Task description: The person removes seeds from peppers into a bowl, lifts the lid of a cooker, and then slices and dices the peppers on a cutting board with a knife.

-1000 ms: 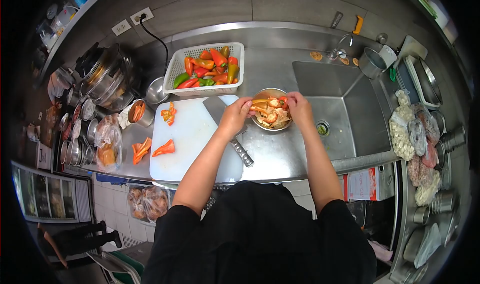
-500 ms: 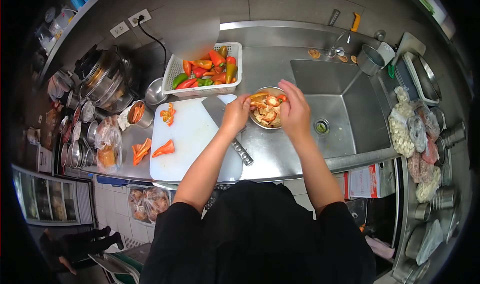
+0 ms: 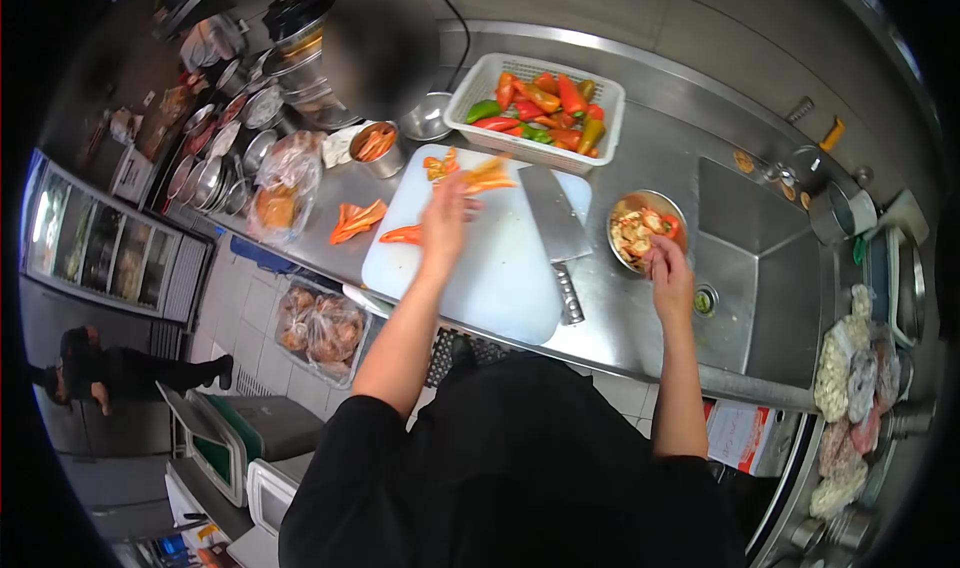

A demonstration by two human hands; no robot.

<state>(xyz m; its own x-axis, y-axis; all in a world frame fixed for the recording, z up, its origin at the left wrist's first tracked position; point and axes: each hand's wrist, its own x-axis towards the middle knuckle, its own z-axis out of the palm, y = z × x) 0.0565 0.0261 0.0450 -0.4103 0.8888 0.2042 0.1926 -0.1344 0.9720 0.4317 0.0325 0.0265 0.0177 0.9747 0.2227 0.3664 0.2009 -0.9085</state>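
Observation:
My left hand (image 3: 447, 226), blurred by motion, is over the white cutting board (image 3: 480, 283) with a cleaned orange-yellow pepper piece (image 3: 488, 176) at its fingers. Beneath and beside it lie a red-orange pepper strip (image 3: 402, 235) and some small orange pieces (image 3: 440, 165). A cleaver (image 3: 550, 213) rests across the board's right side, its handle toward me. My right hand (image 3: 672, 276) is at the near right rim of a metal bowl (image 3: 626, 200) full of pepper cores and seeds (image 3: 636, 232). Its fingers are curled together, and whatever they may pinch is hidden.
A white basket (image 3: 470, 90) of whole red, orange and green peppers stands behind the board. At left are a metal pot (image 3: 376, 148) of pepper strips and orange pieces (image 3: 357, 222) on the counter. The sink (image 3: 745, 208) lies right. A person (image 3: 110, 368) is at far left.
My left hand has moved left from the bowl to above the board, carrying the pepper piece. My right hand has drawn back to the bowl's near rim. The view has turned left.

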